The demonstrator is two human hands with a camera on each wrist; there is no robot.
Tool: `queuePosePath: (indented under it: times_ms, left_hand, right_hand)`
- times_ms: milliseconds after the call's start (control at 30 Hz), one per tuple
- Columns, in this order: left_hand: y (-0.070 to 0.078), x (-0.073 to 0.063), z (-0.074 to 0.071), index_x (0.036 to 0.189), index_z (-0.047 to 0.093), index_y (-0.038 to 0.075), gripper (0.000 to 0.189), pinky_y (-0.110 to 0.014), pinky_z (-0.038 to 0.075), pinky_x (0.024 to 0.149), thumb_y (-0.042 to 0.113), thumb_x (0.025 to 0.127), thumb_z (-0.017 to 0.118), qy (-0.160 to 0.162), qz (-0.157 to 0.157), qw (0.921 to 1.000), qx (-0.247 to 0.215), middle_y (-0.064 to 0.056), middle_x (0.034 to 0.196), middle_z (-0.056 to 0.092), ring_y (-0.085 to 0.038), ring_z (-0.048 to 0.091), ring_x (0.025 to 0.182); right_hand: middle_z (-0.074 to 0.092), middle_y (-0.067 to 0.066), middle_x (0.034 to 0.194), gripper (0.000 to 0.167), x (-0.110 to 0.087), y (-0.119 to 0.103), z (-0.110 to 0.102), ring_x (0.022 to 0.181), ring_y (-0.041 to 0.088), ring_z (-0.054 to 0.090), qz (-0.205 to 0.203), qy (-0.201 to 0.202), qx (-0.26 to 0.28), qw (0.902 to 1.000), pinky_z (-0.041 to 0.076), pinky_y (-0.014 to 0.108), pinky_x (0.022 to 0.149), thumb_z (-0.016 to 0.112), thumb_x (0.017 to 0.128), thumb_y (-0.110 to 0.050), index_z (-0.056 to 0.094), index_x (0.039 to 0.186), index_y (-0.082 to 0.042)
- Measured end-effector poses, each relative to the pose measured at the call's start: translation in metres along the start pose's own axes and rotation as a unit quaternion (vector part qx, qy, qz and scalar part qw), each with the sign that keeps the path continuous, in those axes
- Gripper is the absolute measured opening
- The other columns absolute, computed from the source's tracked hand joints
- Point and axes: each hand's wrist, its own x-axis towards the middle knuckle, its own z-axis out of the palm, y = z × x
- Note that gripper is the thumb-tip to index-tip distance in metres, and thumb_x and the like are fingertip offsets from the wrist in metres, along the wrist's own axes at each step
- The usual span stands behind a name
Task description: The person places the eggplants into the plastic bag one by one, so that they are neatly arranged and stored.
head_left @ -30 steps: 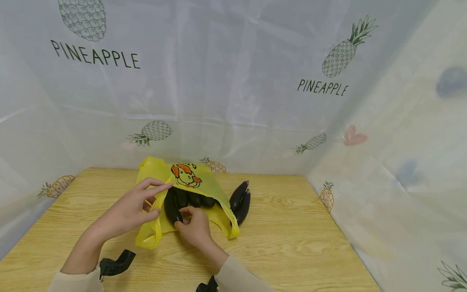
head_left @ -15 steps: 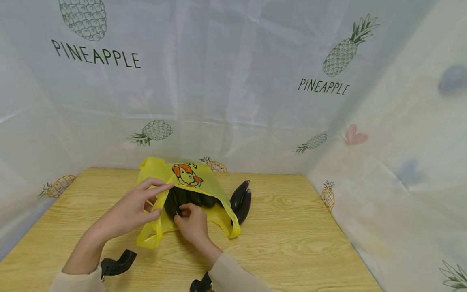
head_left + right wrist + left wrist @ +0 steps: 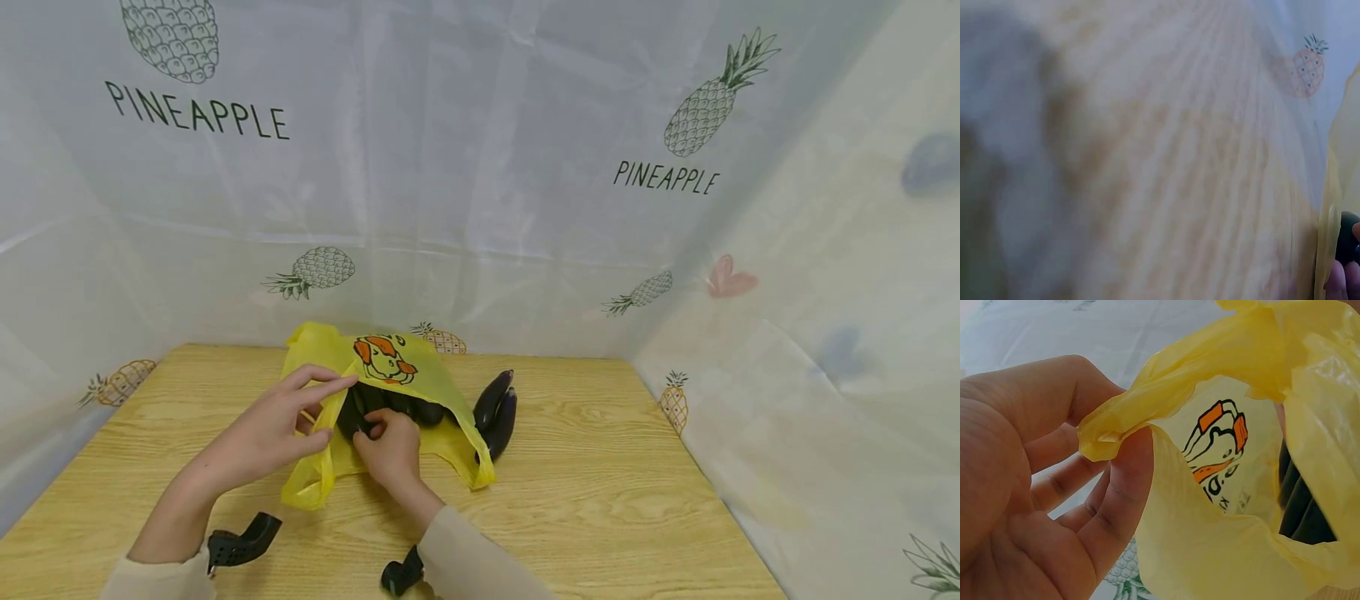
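Observation:
A yellow plastic bag (image 3: pixel 435 367) with a printed cartoon lies on the table, its mouth towards me. My left hand (image 3: pixel 277 421) pinches the left edge of that mouth and lifts it; the left wrist view shows the bag's gathered film (image 3: pixel 1116 428) between thumb and fingers. Inside are several dark purple eggplants (image 3: pixel 430 413). At the opening, my right hand (image 3: pixel 393 450) grips the near end of the leftmost eggplant (image 3: pixel 348 417), whose far part lies inside the bag. In the right wrist view only some fingertips (image 3: pixel 1337 282) show at the lower right edge.
Two more eggplants (image 3: pixel 500 427) lie on the wooden table (image 3: pixel 600 483) just right of the bag. A pineapple-printed curtain (image 3: pixel 480 208) rises behind the table and along both sides. Black wrist mounts (image 3: pixel 243 542) stick out from the sleeves.
My right hand has moved a little forward and left, deeper into the bag's mouth, and the gripped eggplant has slid inward with it. The left hand holds its place.

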Motion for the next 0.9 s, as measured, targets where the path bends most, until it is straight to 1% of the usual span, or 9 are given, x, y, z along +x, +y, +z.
queuePosePath:
  times_ms: [233,333,467,600,700,900]
  left_hand:
    - [0.0,0.0,0.001,0.155,0.055,0.008,0.07,-0.025,0.058,0.074,-0.005,0.09,0.077,-0.001,-0.002,1.0,-0.001,-0.009,0.146,0.051,-0.003,0.055,0.086]
    - [0.001,0.0,0.0,0.156,0.055,0.008,0.07,-0.025,0.058,0.074,-0.005,0.09,0.076,-0.001,-0.004,1.0,-0.002,-0.009,0.146,0.05,-0.004,0.055,0.086]
    - [0.001,0.0,0.0,0.155,0.055,0.008,0.07,-0.025,0.058,0.074,-0.006,0.09,0.076,0.001,-0.004,1.0,-0.002,-0.008,0.145,0.05,-0.004,0.055,0.086]
    - [0.0,0.0,0.0,0.155,0.055,0.008,0.071,-0.025,0.058,0.074,-0.006,0.089,0.077,0.001,-0.007,1.0,0.0,-0.009,0.146,0.05,-0.005,0.055,0.087]
    - [-0.001,0.0,0.0,0.156,0.055,0.008,0.071,-0.025,0.058,0.075,-0.005,0.09,0.077,-0.001,-0.01,1.0,0.002,-0.008,0.147,0.05,-0.005,0.055,0.088]
    - [-0.002,-0.001,0.0,0.156,0.055,0.01,0.071,-0.026,0.058,0.075,-0.003,0.09,0.078,0.0,-0.006,1.0,0.002,-0.007,0.147,0.05,-0.005,0.056,0.089]
  right_hand:
    - [0.064,-0.006,0.072,0.018,0.006,0.002,0.002,0.065,0.002,0.051,0.017,-0.008,-0.019,0.9996,0.047,0.02,0.062,0.088,0.084,-0.015,0.083,0.101,-0.012]
    - [0.064,-0.007,0.073,0.019,0.006,0.005,0.002,0.066,0.001,0.051,0.011,-0.009,-0.019,0.9997,0.047,0.02,0.063,0.088,0.084,-0.017,0.083,0.102,-0.012]
    - [0.068,-0.003,0.077,0.022,0.003,0.005,-0.003,0.067,0.0,0.052,-0.004,-0.018,-0.013,0.9998,0.048,0.019,0.063,0.089,0.083,-0.017,0.083,0.103,-0.011]
    - [0.071,0.002,0.086,0.026,-0.002,-0.002,-0.015,0.067,-0.002,0.055,-0.001,-0.049,0.021,0.9986,0.05,0.018,0.063,0.089,0.084,-0.015,0.082,0.108,-0.007]
    - [0.072,0.005,0.093,0.031,-0.008,-0.008,-0.028,0.069,-0.002,0.058,0.003,-0.08,0.048,0.9956,0.052,0.018,0.064,0.088,0.087,-0.016,0.08,0.115,-0.005]
    - [0.072,0.011,0.109,0.035,-0.018,-0.013,-0.059,0.083,0.008,0.068,-0.003,-0.136,0.078,0.9876,0.057,0.019,0.07,0.084,0.092,-0.021,0.077,0.124,-0.009]
